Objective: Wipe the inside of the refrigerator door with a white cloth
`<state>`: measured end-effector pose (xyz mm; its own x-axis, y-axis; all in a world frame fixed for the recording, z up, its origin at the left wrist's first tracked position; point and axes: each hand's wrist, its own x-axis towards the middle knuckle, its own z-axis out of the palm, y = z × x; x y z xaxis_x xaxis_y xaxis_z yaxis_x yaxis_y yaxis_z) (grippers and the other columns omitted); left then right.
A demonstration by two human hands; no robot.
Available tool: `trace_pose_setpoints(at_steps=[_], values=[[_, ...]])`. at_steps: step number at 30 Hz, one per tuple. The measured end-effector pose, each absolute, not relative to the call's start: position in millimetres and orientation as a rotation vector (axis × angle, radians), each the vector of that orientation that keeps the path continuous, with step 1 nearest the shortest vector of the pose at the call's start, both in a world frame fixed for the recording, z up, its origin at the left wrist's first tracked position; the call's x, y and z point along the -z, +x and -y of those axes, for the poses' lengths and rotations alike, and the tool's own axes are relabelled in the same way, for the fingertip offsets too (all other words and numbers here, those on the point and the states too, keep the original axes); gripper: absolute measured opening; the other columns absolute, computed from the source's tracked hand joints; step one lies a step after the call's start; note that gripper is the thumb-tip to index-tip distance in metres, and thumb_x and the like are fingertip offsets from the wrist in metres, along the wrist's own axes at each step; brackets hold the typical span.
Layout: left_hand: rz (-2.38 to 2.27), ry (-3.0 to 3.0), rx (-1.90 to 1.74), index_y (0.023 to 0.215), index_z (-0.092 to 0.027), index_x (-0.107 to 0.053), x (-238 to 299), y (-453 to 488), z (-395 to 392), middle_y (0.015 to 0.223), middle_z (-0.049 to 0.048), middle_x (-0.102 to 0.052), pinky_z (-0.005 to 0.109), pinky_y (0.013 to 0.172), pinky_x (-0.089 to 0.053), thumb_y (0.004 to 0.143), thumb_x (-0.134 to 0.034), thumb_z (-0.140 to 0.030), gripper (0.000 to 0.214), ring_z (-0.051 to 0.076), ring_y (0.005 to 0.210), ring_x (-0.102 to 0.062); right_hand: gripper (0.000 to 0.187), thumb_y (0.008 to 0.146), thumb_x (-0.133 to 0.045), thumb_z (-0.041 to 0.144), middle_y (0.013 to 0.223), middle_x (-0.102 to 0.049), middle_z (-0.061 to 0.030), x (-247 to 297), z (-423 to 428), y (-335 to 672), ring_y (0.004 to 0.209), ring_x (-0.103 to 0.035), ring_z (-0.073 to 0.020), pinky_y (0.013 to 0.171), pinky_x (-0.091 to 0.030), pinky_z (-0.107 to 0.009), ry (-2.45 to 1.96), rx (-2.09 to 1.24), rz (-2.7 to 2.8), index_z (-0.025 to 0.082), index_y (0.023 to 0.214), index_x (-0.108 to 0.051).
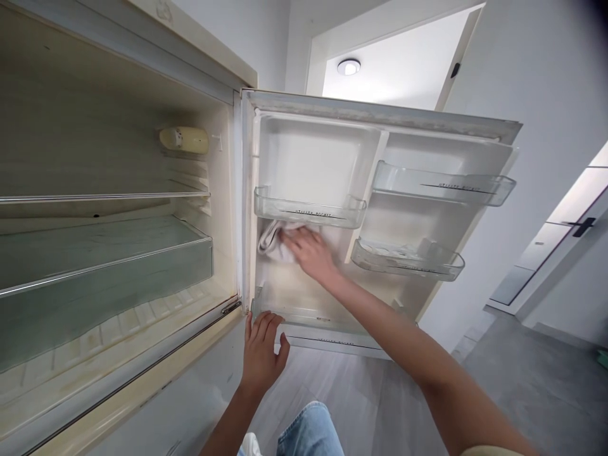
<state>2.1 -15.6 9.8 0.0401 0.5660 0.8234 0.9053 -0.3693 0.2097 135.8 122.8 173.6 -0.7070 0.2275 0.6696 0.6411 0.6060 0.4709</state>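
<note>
White walls and a grey wood-look floor (361, 392) surround an open refrigerator (118, 209), seen from above by the person standing at it. Beyond the fridge door (380, 120) a doorway shows a lit round ceiling lamp (348, 66).

Inside the cabinet, left of the door, glass shelves (95, 197) and a clear drawer (109, 278) hold nothing visible; a small cream light housing (184, 139) sits on the side wall near the hinge.

On the door's inner face are clear plastic bins: one upper left (308, 212), one upper right (444, 187), one lower right (406, 261), and a long one along the bottom (327, 329).

The right hand (311, 253) presses flat, fingers spread, on a white cloth (273, 240) against the door liner just under the upper left bin. The left hand (261, 351) is open, its fingertips resting on the door's bottom corner near the hinge, holding nothing.

Printed lettering on the bins is too small to read. The cloth is partly covered by the hand. Blue jeans (311, 434) and a white shoe (249, 445) are cut off at the lower edge.
</note>
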Motion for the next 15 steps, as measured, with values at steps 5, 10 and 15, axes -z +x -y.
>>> trace_pose_setpoints(at_steps=[5, 10, 15], values=[[1.486, -1.959, 1.261, 0.108, -0.021, -0.051, -10.7, 0.9, 15.7, 0.103, 0.0032, -0.067, 0.048, 0.115, -0.021, 0.081, -0.050, -0.011, 0.029, 0.022, 0.112, -0.055, 0.055, 0.092, -0.034, 0.009, 0.131, -0.056, -0.0110, -170.1, -118.0, 134.7, 0.124, -0.043, -0.0257, 0.103, -0.034, -0.044, -0.806, 0.871, 2.198, 0.020, 0.145, -0.037], [1.481, -1.960, 1.266, 0.108, -0.021, -0.051, -10.6, 0.8, 14.4, 0.102, 0.0033, -0.067, 0.048, 0.115, -0.021, 0.080, -0.051, -0.011, 0.030, 0.022, 0.112, -0.055, 0.042, 0.090, -0.043, 0.011, 0.126, -0.061, -0.0055, -105.7, -110.7, 147.5, 0.125, -0.047, -0.0220, 0.103, -0.039, -0.038, -0.399, 0.780, 2.528, 0.021, 0.129, -0.056], [1.473, -1.946, 1.266, 0.108, -0.020, -0.051, -10.0, 1.7, 14.0, 0.103, 0.0037, -0.066, 0.048, 0.115, -0.020, 0.080, -0.051, -0.011, 0.030, 0.022, 0.112, -0.054, 0.035, 0.091, -0.041, 0.010, 0.119, -0.064, -0.0098, -103.3, -105.1, 161.2, 0.116, -0.055, -0.0224, 0.094, -0.046, -0.036, -0.276, 0.799, 2.637, 0.014, 0.118, -0.062]])
